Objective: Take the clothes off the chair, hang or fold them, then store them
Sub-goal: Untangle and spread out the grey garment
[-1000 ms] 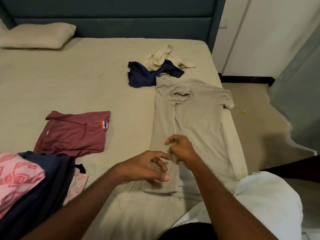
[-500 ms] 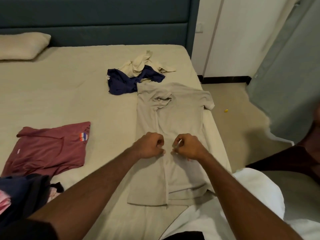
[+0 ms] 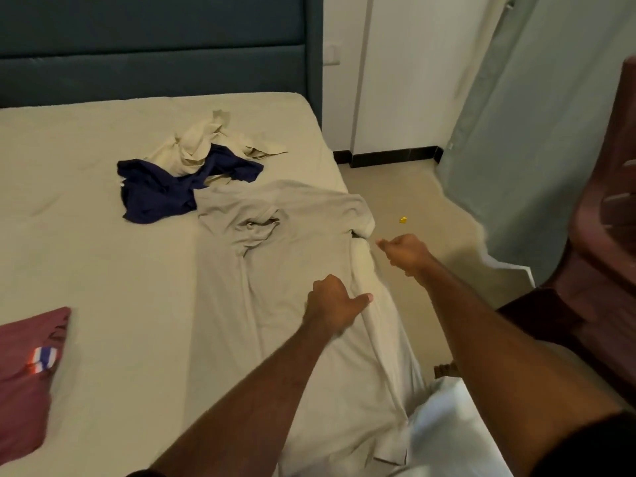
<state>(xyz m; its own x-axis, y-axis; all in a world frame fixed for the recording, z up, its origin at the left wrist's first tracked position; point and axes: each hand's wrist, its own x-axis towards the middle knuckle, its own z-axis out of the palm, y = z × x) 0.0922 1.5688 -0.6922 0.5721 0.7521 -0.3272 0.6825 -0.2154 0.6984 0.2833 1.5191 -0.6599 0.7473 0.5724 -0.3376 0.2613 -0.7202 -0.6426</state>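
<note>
Two hands are kept on the beige t-shirt [image 3: 296, 235] spread along the bed [image 3: 103, 270] edge, left hand [image 3: 332, 302] pinching its side, right hand [image 3: 406, 253] seemingly pinching the sleeve, probably for folding.

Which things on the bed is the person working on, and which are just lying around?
Part of the job:
- grey shirt, gripped by the left hand
- right hand, fingers curled by the shirt's sleeve
- navy garment
- cream garment
- maroon shirt

Just lying about:
- small yellow thing on the floor
- curtain
</note>
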